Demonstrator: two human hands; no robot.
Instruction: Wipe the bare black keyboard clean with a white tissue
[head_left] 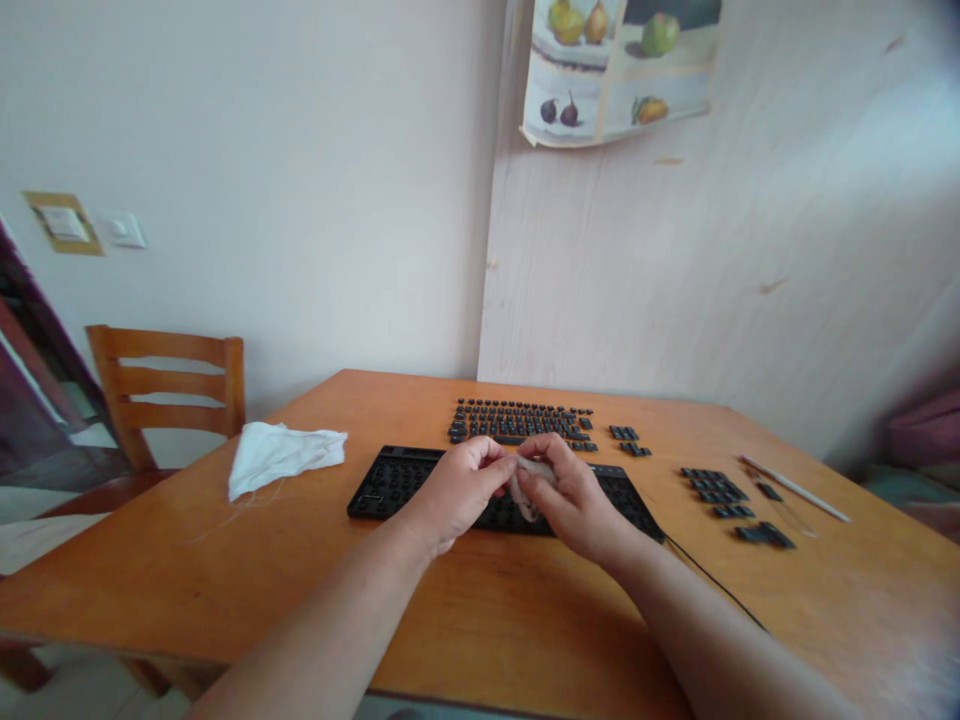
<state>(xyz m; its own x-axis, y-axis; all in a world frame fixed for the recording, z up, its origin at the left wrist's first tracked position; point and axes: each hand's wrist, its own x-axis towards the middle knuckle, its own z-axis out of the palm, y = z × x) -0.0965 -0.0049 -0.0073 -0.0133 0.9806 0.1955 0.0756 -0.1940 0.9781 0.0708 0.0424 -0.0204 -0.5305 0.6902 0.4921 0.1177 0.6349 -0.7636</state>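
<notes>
Both hands meet above a black keyboard base [405,475] whose keycaps are off. Between them is a small crumpled greyish cloth [527,498]. My right hand [574,500] is closed around most of this cloth, and a loop of it hangs below the fingers. My left hand [465,490] pinches at the cloth's upper left edge, thumb and fingertips pressed together. Beyond the base, loose black keycaps [517,420] lie in rows in keyboard order. The hands and forearms hide the middle of the base.
A white cloth [285,455] lies on the wooden table [300,560] at left. More keycaps [712,487] sit in groups at right, beside a thin white stick [799,488]. The keyboard cable [716,580] runs toward the front right. A wooden chair [172,385] stands at left.
</notes>
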